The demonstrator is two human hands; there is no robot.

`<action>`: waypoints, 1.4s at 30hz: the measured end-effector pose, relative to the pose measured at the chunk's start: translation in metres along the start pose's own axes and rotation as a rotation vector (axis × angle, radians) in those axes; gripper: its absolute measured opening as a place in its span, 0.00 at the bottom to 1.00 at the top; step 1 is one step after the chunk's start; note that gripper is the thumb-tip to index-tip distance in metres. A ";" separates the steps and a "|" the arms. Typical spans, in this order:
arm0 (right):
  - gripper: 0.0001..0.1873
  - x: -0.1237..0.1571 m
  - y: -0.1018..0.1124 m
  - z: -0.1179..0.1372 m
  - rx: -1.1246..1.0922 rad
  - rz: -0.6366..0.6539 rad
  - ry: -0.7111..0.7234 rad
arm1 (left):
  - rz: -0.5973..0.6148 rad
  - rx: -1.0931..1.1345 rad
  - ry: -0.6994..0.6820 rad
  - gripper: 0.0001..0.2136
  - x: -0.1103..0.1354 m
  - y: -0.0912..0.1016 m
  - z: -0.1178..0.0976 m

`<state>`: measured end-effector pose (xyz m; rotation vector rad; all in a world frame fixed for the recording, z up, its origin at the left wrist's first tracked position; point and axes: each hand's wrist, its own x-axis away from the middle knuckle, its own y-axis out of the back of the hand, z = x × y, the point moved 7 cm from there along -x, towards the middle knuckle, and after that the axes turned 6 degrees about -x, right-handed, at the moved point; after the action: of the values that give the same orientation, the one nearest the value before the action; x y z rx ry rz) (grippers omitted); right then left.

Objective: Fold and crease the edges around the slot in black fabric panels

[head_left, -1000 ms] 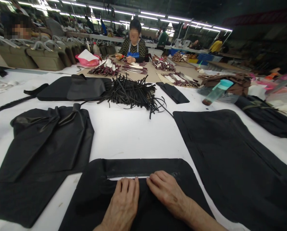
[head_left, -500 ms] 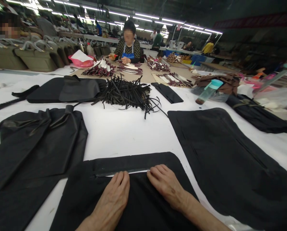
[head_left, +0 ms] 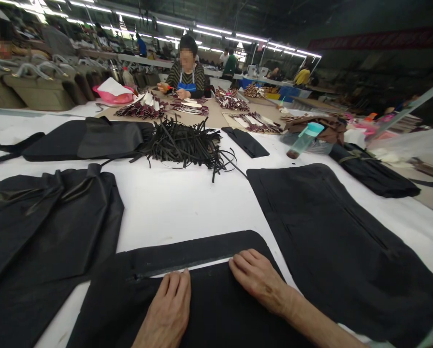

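A black fabric panel (head_left: 209, 309) with a rounded corner lies in front of me. A long slit (head_left: 209, 264) runs across its upper part, and white shows through it. My left hand (head_left: 171, 302) is closed on the near edge of the slit, fingers together and tips at the opening. Toward the slit's right end, my right hand (head_left: 258, 278) grips the same edge with curled fingers. Both thumbs are hidden.
Black panels lie at left (head_left: 53, 217) and right (head_left: 332, 232). Beyond are a heap of black strips (head_left: 183, 145), a folded black piece (head_left: 246, 141) and a teal-lidded bottle (head_left: 305, 140). Across the table sits a co-worker (head_left: 187, 72) among maroon bundles (head_left: 144, 106).
My hands are slightly farther apart along the slit, and more of the white gap shows between them. The view has turned a little to the right.
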<state>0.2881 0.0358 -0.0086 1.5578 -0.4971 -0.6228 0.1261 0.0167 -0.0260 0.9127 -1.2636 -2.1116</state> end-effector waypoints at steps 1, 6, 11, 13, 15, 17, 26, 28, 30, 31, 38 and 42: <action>0.13 0.002 0.000 -0.001 0.000 0.004 -0.008 | -0.012 -0.007 0.002 0.19 0.001 0.000 0.000; 0.12 0.015 0.004 -0.011 -0.064 0.028 -0.098 | 0.029 -0.006 -0.008 0.20 0.001 0.002 0.001; 0.16 0.025 0.018 -0.023 -0.158 -0.126 -0.345 | 0.044 0.025 0.011 0.19 0.001 0.003 0.003; 0.19 0.022 0.021 -0.018 -0.114 -0.150 -0.377 | 0.041 0.024 0.013 0.19 0.002 0.002 0.003; 0.19 0.016 0.020 -0.009 -0.068 -0.151 -0.344 | 0.028 0.021 0.009 0.19 0.001 0.003 0.003; 0.19 0.010 0.018 -0.002 -0.053 -0.145 -0.296 | 0.013 0.026 0.007 0.18 0.000 0.005 0.003; 0.17 0.021 0.010 -0.012 -0.090 -0.091 -0.174 | 0.023 0.077 0.014 0.18 -0.001 0.007 0.008; 0.17 0.024 0.011 -0.013 -0.101 -0.103 -0.180 | 0.014 0.077 0.013 0.18 0.000 0.006 0.008; 0.15 0.026 0.012 -0.014 -0.119 -0.109 -0.214 | -0.001 0.074 0.005 0.19 0.000 0.005 0.007; 0.15 0.026 0.012 -0.015 -0.126 -0.102 -0.237 | -0.005 0.069 0.001 0.19 -0.001 0.005 0.007; 0.21 0.021 0.002 -0.012 -0.041 0.009 -0.251 | 0.033 0.051 -0.016 0.18 0.002 0.006 0.006; 0.20 0.024 0.003 -0.011 -0.018 -0.037 -0.202 | 0.040 0.065 -0.018 0.19 0.003 0.004 0.006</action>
<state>0.3135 0.0289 -0.0078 1.4969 -0.6135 -0.8159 0.1193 0.0160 -0.0208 0.8902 -1.3551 -2.0629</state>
